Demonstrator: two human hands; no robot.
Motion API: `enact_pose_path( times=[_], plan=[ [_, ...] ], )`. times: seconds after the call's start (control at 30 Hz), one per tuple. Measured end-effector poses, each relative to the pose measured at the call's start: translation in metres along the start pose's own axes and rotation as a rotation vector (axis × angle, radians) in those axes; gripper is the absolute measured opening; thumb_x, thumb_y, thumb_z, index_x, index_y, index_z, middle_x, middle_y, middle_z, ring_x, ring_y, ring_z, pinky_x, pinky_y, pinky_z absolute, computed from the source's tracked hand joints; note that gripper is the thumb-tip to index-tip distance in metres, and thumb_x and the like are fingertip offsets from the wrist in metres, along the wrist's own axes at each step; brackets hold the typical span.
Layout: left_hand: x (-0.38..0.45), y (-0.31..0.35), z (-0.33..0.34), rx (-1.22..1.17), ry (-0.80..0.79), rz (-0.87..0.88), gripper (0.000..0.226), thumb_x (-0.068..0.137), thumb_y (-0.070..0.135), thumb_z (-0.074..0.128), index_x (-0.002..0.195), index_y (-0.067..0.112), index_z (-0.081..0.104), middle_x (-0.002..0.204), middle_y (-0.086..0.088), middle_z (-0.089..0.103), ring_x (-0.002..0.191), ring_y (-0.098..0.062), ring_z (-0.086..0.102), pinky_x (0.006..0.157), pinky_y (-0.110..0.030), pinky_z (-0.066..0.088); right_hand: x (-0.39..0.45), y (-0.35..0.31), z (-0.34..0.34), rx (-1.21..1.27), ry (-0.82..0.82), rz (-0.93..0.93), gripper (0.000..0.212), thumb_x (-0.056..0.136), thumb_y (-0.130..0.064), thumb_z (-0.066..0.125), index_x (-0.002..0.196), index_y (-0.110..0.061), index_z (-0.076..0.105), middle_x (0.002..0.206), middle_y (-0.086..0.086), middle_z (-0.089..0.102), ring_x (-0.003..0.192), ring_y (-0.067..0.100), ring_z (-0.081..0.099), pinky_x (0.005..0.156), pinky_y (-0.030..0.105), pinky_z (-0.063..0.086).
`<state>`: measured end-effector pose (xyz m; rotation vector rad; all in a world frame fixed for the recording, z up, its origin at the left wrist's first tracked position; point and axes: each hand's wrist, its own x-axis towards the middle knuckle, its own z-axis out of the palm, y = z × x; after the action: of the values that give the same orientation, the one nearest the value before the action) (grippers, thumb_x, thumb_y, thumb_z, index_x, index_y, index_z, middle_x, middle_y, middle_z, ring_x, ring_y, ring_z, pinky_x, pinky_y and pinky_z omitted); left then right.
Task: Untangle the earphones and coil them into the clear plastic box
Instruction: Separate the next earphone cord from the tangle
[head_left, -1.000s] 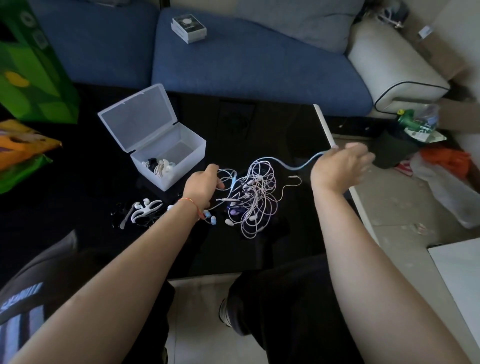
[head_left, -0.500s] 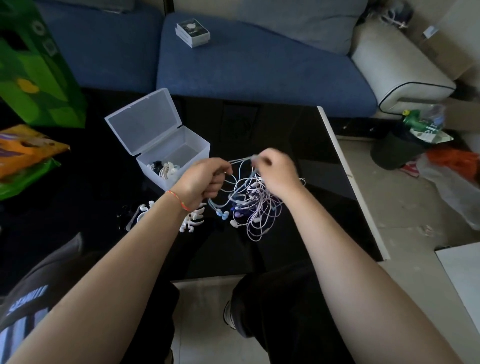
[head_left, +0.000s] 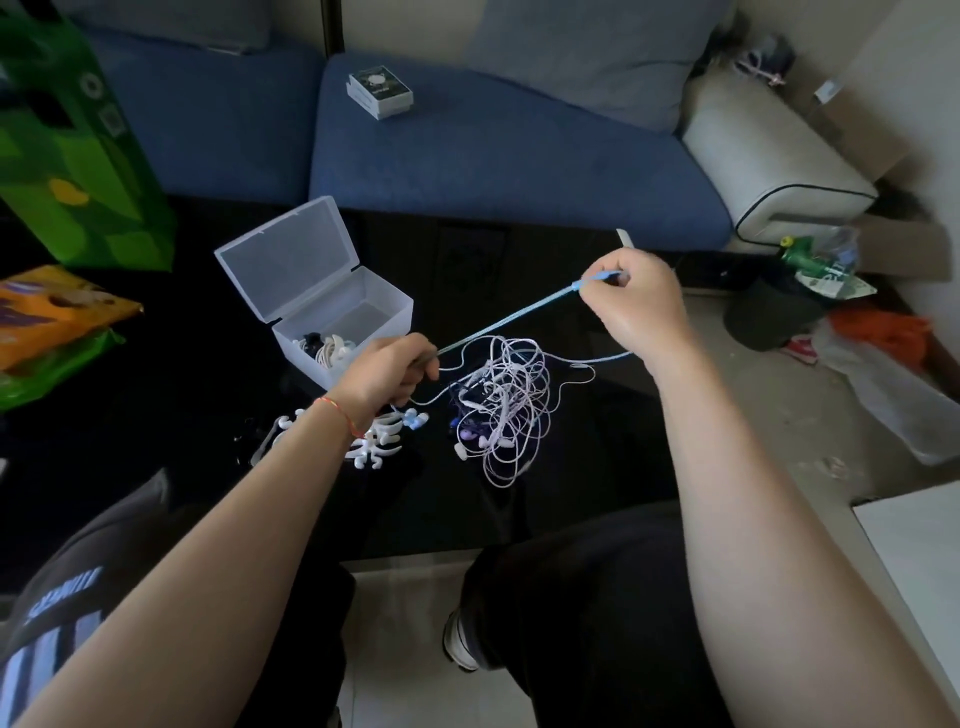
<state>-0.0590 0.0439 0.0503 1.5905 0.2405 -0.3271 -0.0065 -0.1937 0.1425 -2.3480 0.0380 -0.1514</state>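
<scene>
A tangle of pale purple and white earphone cables lies on the black glass table. A light blue earphone cable is stretched taut between my hands. My left hand grips its lower end just right of the clear plastic box. My right hand pinches its upper end, raised to the right of the tangle. The box stands open, lid tilted back, with a coiled white earphone inside. Blue earbuds hang below my left hand.
White ear hooks lie on the table under my left wrist. Green and orange bags fill the left side. A blue sofa with a small box stands behind. Rubbish lies on the floor at right.
My right hand has moved up and to the right away from the tangle, drawing the blue cable taut. My left hand stays near the box, gripping the cable.
</scene>
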Motion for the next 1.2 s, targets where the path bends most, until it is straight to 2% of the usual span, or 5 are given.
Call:
enact_pose_path(
  times=[0.2,0.4,0.73,0.9,1.2],
  plan=[
    [-0.007,-0.006,0.005,0.105,0.021,-0.053,0.03,0.09,0.012,0.049,0.06,0.013,0.047,0.05,0.004,0.028,0.043,-0.012,0.026,0.039,-0.021,0.029,-0.002,0.004,-0.005,-0.489,0.461,0.115,0.027,0.096,-0.016,0.047,0.107,-0.006,0.07,0.113,0.017,0.06,0.11,0.037,0.052,0.094,0.041,0.033],
    [-0.006,-0.003,0.011,-0.083,-0.083,-0.106,0.029,0.092,0.01,0.043,0.064,0.013,0.04,0.052,0.002,0.021,0.049,-0.016,0.014,0.049,-0.028,0.014,-0.007,0.009,0.009,-0.692,0.03,0.095,0.035,0.097,-0.022,0.045,0.118,-0.003,0.066,0.127,0.019,0.056,0.119,0.037,0.049,0.1,0.04,0.038],
    [-0.012,0.0,0.018,-0.346,-0.339,-0.047,0.031,0.097,0.016,0.038,0.068,0.012,0.049,0.054,0.003,0.018,0.044,-0.011,0.009,0.047,-0.029,0.009,-0.035,-0.023,0.051,0.079,-0.753,-0.055,0.029,0.089,-0.007,0.059,0.114,-0.018,0.069,0.104,-0.003,0.072,0.1,0.009,0.067,0.095,0.025,0.048],
    [-0.009,0.002,0.013,-0.339,-0.337,-0.048,0.032,0.097,0.019,0.037,0.073,0.01,0.056,0.053,0.004,0.018,0.04,-0.009,0.014,0.044,-0.025,0.013,-0.029,-0.017,0.042,0.087,-0.764,-0.012,0.01,0.095,-0.018,0.062,0.094,-0.014,0.071,0.068,-0.003,0.053,0.059,0.006,0.048,0.059,0.02,0.042],
    [-0.016,0.003,0.017,-0.445,-0.544,0.05,0.025,0.094,0.023,0.048,0.087,0.009,0.068,0.07,-0.007,0.054,0.065,-0.02,0.054,0.072,-0.034,0.045,-0.027,-0.013,0.042,0.164,-0.509,-0.114,0.007,0.092,-0.021,0.07,0.089,-0.022,0.076,0.073,-0.013,0.07,0.064,-0.003,0.06,0.063,0.012,0.043]
  ],
)
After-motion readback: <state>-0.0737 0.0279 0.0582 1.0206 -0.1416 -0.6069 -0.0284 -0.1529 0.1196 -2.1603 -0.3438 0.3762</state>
